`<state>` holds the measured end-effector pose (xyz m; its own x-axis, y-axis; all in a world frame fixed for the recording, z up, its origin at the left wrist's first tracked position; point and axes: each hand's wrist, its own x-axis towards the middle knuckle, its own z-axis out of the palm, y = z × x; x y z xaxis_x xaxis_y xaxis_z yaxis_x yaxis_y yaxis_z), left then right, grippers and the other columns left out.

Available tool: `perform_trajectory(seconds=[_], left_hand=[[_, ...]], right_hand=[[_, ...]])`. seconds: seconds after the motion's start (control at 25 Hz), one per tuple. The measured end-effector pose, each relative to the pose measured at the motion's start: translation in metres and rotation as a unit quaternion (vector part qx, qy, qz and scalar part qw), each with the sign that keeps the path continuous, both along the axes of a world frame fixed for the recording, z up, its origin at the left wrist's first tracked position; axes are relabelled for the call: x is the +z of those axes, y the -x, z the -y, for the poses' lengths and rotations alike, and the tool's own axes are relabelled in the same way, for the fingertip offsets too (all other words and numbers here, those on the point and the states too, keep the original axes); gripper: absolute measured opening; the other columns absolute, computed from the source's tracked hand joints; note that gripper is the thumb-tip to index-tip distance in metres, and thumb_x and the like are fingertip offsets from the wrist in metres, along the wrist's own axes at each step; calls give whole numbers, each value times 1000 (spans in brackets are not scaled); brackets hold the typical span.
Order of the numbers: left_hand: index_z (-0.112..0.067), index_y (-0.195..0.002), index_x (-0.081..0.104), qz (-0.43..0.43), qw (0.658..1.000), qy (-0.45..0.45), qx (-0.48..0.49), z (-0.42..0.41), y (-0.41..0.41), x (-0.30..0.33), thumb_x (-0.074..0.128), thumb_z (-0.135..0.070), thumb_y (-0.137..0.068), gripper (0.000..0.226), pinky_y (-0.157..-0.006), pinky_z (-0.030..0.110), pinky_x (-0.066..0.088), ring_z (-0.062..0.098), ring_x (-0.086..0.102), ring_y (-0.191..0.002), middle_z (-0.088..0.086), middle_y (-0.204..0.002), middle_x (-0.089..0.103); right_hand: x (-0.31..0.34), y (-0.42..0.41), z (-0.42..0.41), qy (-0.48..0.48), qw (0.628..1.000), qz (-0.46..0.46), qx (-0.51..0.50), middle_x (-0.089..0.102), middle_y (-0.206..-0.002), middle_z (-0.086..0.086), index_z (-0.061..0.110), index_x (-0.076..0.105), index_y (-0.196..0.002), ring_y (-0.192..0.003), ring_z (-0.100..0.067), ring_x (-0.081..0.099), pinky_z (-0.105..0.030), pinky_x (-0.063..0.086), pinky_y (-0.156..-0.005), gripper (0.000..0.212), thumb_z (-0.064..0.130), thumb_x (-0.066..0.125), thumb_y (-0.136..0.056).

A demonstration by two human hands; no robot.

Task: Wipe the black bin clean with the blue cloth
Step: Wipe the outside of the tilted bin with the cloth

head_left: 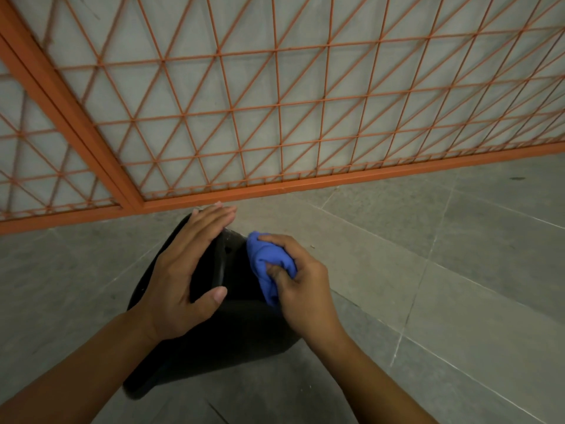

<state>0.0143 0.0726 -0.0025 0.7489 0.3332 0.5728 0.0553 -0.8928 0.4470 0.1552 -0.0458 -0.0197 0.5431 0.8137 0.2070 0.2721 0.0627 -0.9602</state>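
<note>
Fingers (211, 221) of the left hand (186, 270) lay straight and together across the glossy black plastic bin (232, 325) on the grey tiled floor (428, 270), apparently steadying it, while the right hand (302, 283) clutched a bunched blue cloth (266, 255) against its side to wipe.

The left hand (186, 270) lies flat on the black bin (232, 319). The right hand (301, 286) squeezes the blue cloth (267, 264) against it, near an orange fence (275, 117).
</note>
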Motion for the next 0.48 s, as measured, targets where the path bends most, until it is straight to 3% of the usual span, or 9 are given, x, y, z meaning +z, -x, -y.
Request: perform_trajectory(seconds=[0.08,0.24,0.36,0.44,0.48], left_hand=[[9,-137,41,1,1000,2,-12,0,1,1,33,-64,-94,85,-111,64,27,34,35,-142,19,-148,42],[7,-137,42,-4,1000,1,-15,4,-2,1,33,-64,-94,84,-112,64,26,34,36,-141,19,-148,42],[5,-138,42,-1,1000,4,-5,0,-2,0,33,-64,-94,83,-113,62,25,33,35,-142,17,-148,43],[6,-138,42,1,1000,7,-15,0,0,0,33,-64,-94,84,-111,65,27,33,35,-142,17,-148,43],[7,-138,42,0,1000,4,-20,1,0,0,33,-64,-93,85,-110,66,27,34,36,-142,18,-148,43]], right_hand=[[-11,3,13,12,999,-10,-42,62,-108,17,30,63,-106,-103,0,56,-28,45,-95,36,17,53,-74],[2,17,16,-28,1000,7,-7,62,-104,22,35,62,-102,-102,2,57,-15,42,-92,34,20,56,-73],[-6,-2,4,9,1000,1,-15,61,-106,18,33,60,-106,-102,3,56,-24,45,-96,32,24,54,-76],[-19,-2,15,31,998,-7,-57,61,-106,18,42,57,-106,-101,1,56,-29,45,-96,34,40,49,-73],[-20,5,22,29,997,-7,-68,60,-106,23,48,57,-104,-102,2,56,-26,45,-96,35,43,46,-70]])
